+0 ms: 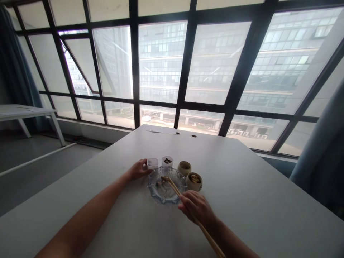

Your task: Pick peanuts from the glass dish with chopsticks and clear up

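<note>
Chopsticks of pale wood [174, 187], gripped by the right fingers [185, 198], meet a small brown piece [163, 178] over the clear scalloped glass bowl [154, 193]; left fingers [144, 162] hold the translucent white plastic cup [152, 164]. Uneven tips could drop that piece.

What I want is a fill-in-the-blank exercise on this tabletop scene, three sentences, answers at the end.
1. The right hand holds a pair of ____ that reach into the scalloped glass bowl.
2. The fingers touching the left-hand white plastic container belong to the person's ____ hand.
3. Along the right side of the glass bowl stand ____ round tan pots.

Missing words: chopsticks; left; two.
</note>
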A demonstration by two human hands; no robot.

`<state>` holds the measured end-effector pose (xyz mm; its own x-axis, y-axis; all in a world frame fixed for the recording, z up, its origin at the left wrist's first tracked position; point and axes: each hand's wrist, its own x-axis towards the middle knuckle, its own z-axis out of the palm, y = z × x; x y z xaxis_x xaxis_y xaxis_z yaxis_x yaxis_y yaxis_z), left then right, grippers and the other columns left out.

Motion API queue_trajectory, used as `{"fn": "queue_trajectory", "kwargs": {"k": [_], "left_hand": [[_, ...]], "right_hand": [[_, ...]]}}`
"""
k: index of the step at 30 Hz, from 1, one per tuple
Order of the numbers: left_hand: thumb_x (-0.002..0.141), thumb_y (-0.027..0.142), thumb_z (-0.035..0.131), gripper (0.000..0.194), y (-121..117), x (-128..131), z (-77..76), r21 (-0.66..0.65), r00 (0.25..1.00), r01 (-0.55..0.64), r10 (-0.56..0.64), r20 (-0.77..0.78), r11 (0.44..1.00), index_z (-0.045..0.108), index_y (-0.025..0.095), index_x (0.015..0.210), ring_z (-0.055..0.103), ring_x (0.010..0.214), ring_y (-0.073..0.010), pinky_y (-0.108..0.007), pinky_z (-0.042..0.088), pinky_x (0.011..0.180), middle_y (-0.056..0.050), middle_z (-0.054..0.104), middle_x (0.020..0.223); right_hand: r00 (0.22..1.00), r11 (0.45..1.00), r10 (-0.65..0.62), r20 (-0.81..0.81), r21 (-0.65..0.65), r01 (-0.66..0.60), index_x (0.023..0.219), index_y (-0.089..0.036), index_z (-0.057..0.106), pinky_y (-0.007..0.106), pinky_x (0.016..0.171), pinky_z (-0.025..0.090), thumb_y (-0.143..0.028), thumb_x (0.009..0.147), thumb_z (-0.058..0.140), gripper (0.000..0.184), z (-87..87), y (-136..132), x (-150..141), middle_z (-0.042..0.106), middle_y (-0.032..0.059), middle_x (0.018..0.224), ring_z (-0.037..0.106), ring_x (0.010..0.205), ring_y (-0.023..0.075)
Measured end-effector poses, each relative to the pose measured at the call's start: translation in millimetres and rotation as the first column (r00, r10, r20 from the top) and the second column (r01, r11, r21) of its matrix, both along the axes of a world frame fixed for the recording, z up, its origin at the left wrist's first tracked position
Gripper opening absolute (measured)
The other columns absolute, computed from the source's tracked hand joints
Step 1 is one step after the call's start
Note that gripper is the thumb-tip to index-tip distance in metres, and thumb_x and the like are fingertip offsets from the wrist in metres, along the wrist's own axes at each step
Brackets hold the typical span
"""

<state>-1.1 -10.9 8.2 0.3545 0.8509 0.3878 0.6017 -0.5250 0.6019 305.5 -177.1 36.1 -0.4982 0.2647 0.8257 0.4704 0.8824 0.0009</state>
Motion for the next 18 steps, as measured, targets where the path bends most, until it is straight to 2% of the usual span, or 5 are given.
{"fn": "queue_trajectory", "kwargs": {"k": [2, 5, 10, 13, 18], "left_hand": [[0.073, 0.056, 0.07, 0.046, -2.0, -2.8, -0.4, -0.036, 0.999, 0.049, -0.049, -0.002, 0.998, 0.064, 0.017, 0.096, 0.062, 0.083, -0.0233, -0.034, 0.048, 0.076, -0.009, 0.068, 0.092], [0.072, 0.053, 0.072, 0.051, -5.0, -8.0, -3.6, -0.083, 0.995, 0.067, -0.061, 0.075, 0.994, 0.057, 0.017, 0.106, 0.063, 0.078, -0.0212, -0.032, 0.049, 0.07, -0.008, 0.069, 0.092], [0.066, 0.042, 0.077, 0.056, -5.7, -11.6, -10.0, 0.153, 0.997, -0.055, 0.047, 0.057, 0.987, 0.05, 0.021, 0.111, 0.064, 0.087, -0.0224, -0.036, 0.048, 0.08, -0.007, 0.069, 0.1], [0.066, 0.039, 0.076, 0.056, -4.8, -11.1, -11.2, 0.21, 0.998, -0.053, 0.044, 0.046, 0.976, 0.049, 0.022, 0.112, 0.064, 0.093, -0.0236, -0.035, 0.048, 0.078, -0.008, 0.068, 0.109], [0.065, 0.032, 0.074, 0.053, -2.6, -12.4, -12.7, 0.182, 0.996, -0.067, 0.055, 0.07, 0.981, 0.049, 0.022, 0.11, 0.064, 0.092, -0.0239, -0.034, 0.049, 0.075, -0.007, 0.068, 0.102]], "right_hand": [[0.999, 1.0, 0.024, -0.036, 0.0, -0.024, 0.09, -0.018, 0.062, 0.025, 0.057, 0.047, -0.032, 0.103, 0.043, 0.027, -2.4, 0.3, -4.0, 0.064, 0.0052, 0.071, 0.058, 0.059, 0.0143], [0.972, 0.986, 0.014, -0.235, -0.16, -0.052, 0.088, -0.018, 0.062, 0.023, 0.056, 0.048, -0.031, 0.103, 0.044, 0.027, -11.7, 1.6, -8.6, 0.064, 0.0044, 0.072, 0.06, 0.06, 0.0132], [0.768, 0.868, -0.23, -0.597, -0.483, -0.116, 0.075, -0.018, 0.061, 0.023, 0.047, 0.049, -0.047, 0.101, 0.045, 0.042, -26.0, 5.0, -10.7, 0.064, 0.0031, 0.06, 0.059, 0.046, 0.0135], [0.671, 0.824, -0.3, -0.678, -0.539, -0.177, 0.075, -0.018, 0.062, 0.024, 0.042, 0.048, -0.06, 0.095, 0.048, 0.049, -25.0, 4.8, -11.0, 0.066, 0.0051, 0.06, 0.059, 0.044, 0.0146], [0.586, 0.805, -0.37, -0.721, -0.564, -0.185, 0.076, -0.017, 0.065, 0.024, 0.04, 0.047, -0.066, 0.09, 0.054, 0.051, -22.5, 5.4, -8.5, 0.066, 0.0056, 0.058, 0.058, 0.043, 0.0151]]}}
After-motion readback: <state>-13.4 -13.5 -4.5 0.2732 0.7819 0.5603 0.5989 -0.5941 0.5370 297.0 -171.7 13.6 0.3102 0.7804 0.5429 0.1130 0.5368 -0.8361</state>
